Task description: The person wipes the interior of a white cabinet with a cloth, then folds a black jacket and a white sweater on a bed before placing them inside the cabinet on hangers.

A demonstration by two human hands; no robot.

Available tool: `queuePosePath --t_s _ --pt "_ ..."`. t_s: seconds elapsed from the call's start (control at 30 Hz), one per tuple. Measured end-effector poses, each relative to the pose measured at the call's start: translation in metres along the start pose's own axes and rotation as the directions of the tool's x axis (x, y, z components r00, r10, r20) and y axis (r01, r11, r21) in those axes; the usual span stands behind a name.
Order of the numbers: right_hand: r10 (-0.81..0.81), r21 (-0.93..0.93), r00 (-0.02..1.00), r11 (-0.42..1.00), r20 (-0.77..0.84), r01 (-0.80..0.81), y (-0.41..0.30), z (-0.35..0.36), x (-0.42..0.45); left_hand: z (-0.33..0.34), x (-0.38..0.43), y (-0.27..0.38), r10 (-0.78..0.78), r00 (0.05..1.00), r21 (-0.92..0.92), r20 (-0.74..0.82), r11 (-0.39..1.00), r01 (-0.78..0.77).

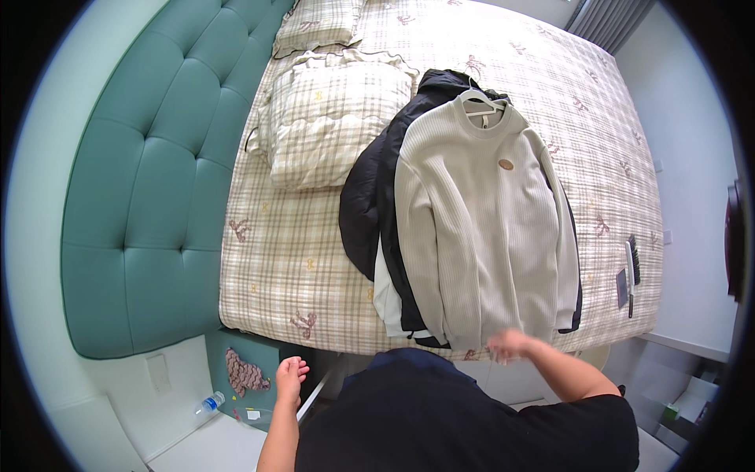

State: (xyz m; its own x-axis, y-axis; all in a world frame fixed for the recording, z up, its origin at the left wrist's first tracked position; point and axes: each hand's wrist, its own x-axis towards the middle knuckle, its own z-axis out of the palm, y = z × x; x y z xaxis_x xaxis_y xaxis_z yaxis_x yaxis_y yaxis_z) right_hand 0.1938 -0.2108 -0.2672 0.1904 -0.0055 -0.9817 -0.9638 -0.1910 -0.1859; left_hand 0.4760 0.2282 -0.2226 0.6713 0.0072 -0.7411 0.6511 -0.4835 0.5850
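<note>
A light beige ribbed sweater (478, 206) with a small brown oval patch lies on a white clothes hanger (481, 97). Beneath it are a black hooded jacket (360, 206) and a white garment (386, 301), spread on the plaid bed sheet (283, 253). My right hand (508, 346), blurred, is at the sweater's bottom hem; whether its fingers grip the fabric cannot be told. My left hand (292, 374) is raised beside the bed, away from the clothes, with fingers curled and no object visible in it.
A folded plaid quilt (336, 118) and a pillow (318, 26) lie near the green tufted headboard (159, 177). A bed brush (632, 265) and a dark flat object (621, 288) rest at the right. A bedside cabinet (230, 342) holds a patterned cloth (245, 373), near a plastic bottle (209, 403).
</note>
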Motion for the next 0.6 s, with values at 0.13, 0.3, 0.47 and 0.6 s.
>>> queuePosePath --t_s 0.13,0.3,0.47,0.6 --pt "-0.464 -0.192 0.467 0.833 -0.753 0.518 -0.122 -0.111 0.018 0.028 0.010 0.042 0.041 0.998 0.044 0.051 0.998 -0.043" --pt "-0.750 -0.730 -0.105 0.586 -0.653 0.352 -0.254 -0.225 0.052 0.058 0.040 0.073 0.245 0.951 0.191 0.187 0.941 -0.280" --pt "-0.773 -0.779 -0.132 0.627 -0.620 -0.013 -0.341 -0.268 0.061 0.099 0.068 0.127 0.464 0.836 0.314 0.293 0.779 -0.543" --pt "-0.766 -0.780 0.156 0.622 -0.624 -0.063 -0.357 -0.274 0.042 0.152 0.066 0.205 0.555 0.739 0.326 0.383 0.667 -0.670"
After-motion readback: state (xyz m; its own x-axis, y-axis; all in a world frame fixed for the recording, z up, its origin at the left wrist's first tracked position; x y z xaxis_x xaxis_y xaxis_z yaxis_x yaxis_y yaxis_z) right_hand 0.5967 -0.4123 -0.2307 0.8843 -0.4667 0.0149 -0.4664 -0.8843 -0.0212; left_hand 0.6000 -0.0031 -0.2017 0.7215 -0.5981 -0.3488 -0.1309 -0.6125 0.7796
